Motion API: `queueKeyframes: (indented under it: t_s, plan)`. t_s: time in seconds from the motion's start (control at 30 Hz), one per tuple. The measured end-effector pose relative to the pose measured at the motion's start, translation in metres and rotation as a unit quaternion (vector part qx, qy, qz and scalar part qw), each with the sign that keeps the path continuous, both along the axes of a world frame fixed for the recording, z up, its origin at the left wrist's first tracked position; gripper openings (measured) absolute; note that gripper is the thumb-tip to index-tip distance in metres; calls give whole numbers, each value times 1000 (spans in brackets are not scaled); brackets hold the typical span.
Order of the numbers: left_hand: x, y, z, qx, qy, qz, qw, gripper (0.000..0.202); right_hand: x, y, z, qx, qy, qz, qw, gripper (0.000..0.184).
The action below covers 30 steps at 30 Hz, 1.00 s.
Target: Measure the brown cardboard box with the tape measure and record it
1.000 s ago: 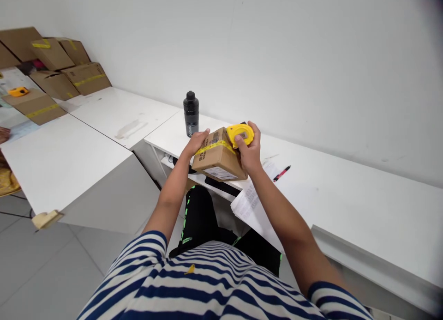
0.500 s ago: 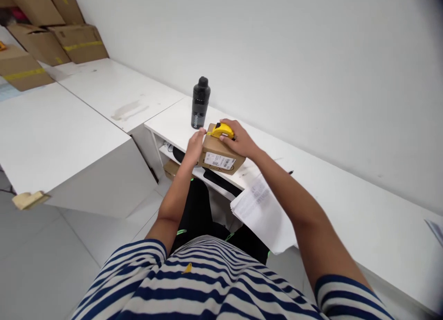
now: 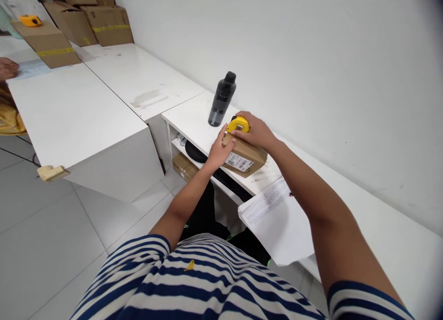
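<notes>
A yellow tape measure (image 3: 238,124) is in my right hand (image 3: 256,129), whose fingers and thumb close around its case just above a small cardboard box (image 3: 249,150). My left hand (image 3: 220,152) grips the left end of that box, thumb on the top face and fingers reaching up beside the tape measure. Whether those fingers also touch the tape's end is hard to make out. On the box's front is a white printed label (image 3: 238,162). The box rests on a white shelf unit, close to its front edge. Just behind stands a dark bottle (image 3: 222,99).
A stack of printed papers (image 3: 277,218) overhangs the shelf unit's front edge. Left, a white table (image 3: 79,112) carries cardboard boxes (image 3: 109,27), with another tape measure (image 3: 30,21) on one. Another person's hand (image 3: 7,69) rests at its far left. Boxes (image 3: 185,166) sit under the shelf top.
The camera view has swung left, so things appear further right. My left hand has shifted from the tape's end onto the box's left end, and the short length of blade no longer shows.
</notes>
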State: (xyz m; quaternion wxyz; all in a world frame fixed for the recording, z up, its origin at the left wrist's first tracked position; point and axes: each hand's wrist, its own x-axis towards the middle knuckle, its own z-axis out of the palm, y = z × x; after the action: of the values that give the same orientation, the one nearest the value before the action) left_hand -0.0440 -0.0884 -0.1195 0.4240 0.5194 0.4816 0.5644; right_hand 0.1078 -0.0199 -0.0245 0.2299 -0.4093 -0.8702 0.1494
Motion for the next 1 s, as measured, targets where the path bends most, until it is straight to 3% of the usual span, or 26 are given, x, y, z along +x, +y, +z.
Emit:
queueKeyframes:
  t_s: [0.17,0.33,0.57,0.8,1.0]
  plan:
    - [2,-5,0,13,36,19,999,64,1,1,14,-1,-49,35,998,55]
    - [2,-4,-3,-3,43,30,999,60,7,-4,21,13,-120,16,993,53]
    - [-2,-8,4,-1,100,33,994,58,14,-12,15,23,-99,7,995,53]
    - [-19,-6,16,33,210,-20,977,61,14,-8,13,4,-68,25,997,51]
    - [-19,-9,27,13,277,22,960,57,16,-12,20,11,-92,18,996,53]
